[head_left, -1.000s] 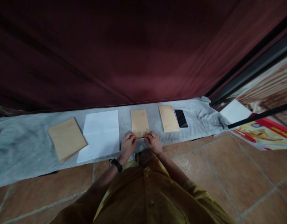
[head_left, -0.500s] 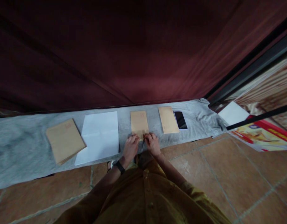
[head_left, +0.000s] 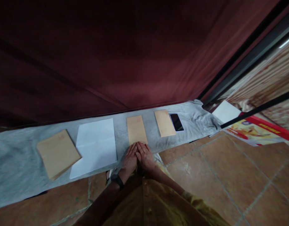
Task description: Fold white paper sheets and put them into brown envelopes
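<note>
A narrow brown envelope [head_left: 136,129] lies on the grey cloth [head_left: 15,150] straight ahead of me. My left hand [head_left: 130,158] and my right hand [head_left: 145,155] rest side by side at its near end, fingers stretched flat and touching each other, pressing on the envelope's bottom edge. A black watch sits on my left wrist. Neither hand holds anything.
On the cloth lie a stack of brown envelopes [head_left: 57,153] at the left, a white sheet [head_left: 95,145], a second narrow envelope [head_left: 164,122] and a black phone [head_left: 176,122] at the right. A dark red curtain [head_left: 111,53] hangs behind. Tiled floor and printed paper [head_left: 252,131] are at right.
My hands slid together from the envelope's two bottom corners to its middle and flattened. The view shifted slightly down and left.
</note>
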The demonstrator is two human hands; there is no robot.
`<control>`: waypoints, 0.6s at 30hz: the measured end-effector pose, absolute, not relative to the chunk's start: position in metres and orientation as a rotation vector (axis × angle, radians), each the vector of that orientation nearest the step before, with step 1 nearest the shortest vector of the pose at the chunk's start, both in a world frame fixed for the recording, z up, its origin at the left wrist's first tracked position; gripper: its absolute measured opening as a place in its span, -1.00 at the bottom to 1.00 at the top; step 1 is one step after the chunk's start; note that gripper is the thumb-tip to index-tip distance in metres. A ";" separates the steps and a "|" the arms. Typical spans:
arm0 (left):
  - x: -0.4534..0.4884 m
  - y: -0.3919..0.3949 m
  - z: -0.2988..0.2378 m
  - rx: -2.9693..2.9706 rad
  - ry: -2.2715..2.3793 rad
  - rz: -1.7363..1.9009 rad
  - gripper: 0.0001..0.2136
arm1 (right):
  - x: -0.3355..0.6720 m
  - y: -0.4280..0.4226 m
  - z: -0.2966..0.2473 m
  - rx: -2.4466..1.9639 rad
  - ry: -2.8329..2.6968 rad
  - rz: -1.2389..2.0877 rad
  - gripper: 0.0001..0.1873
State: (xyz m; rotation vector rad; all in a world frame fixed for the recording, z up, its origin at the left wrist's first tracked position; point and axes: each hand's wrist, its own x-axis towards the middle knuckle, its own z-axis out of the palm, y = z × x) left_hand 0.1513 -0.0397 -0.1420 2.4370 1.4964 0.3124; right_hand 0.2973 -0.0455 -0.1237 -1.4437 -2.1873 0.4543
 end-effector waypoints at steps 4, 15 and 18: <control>0.147 -0.041 -0.142 2.513 1.508 0.372 -0.48 | 0.311 -0.049 -0.132 -1.529 -2.199 0.347 -0.43; 0.128 -0.048 -0.173 2.653 1.667 0.507 -0.49 | 0.323 -0.050 -0.160 -1.570 -2.178 -0.003 -0.46; 0.131 -0.047 -0.176 2.629 1.711 0.520 -0.49 | 0.320 -0.050 -0.165 -1.550 -2.121 -0.040 -0.48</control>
